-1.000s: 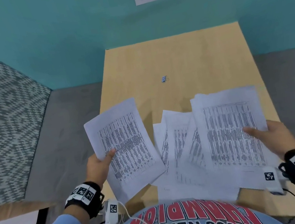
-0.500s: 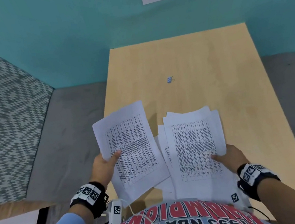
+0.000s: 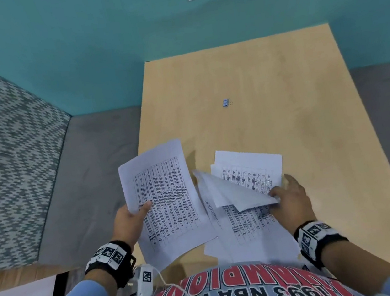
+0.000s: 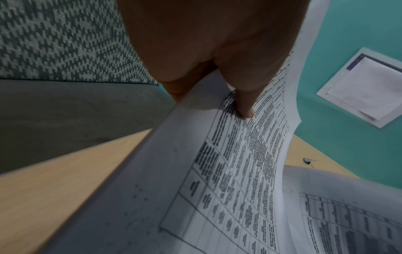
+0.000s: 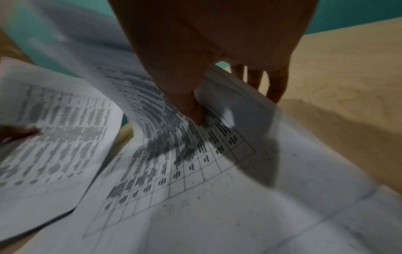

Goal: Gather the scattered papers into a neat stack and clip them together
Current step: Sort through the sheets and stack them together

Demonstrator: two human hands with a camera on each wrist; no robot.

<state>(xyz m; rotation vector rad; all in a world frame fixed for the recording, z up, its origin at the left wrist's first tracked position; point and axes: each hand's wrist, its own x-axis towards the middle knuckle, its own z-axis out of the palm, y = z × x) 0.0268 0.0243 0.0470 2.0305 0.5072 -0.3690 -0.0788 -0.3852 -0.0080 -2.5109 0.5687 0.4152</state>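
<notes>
The left hand (image 3: 130, 222) holds one printed sheet (image 3: 164, 197) clear of the bench (image 3: 280, 85), thumb on the printed face and fingers curled beneath, probably to keep it apart as the base onto which the others will be laid. The right hand (image 3: 290, 199) has its grip clamped on the lifted edge of several loose papers (image 3: 235, 192), thumb pressing on top in the right wrist view and fingers behind, so that their near side curls up while the lower pages (image 3: 252, 225) lie flat at the bench's near edge. That looks like a gathering scoop towards the held sheet. The papers are thin, limp, white sheets covered in dense tables, and they bow easily wherever they lack support (the left-hand sheet sags along its length). The bench is smooth, pale wood. The small blue binder clip (image 3: 226, 102) sits well apart from the pile, towards the middle of the bench, untouched, so clipping is, I judge, some way off.
</notes>
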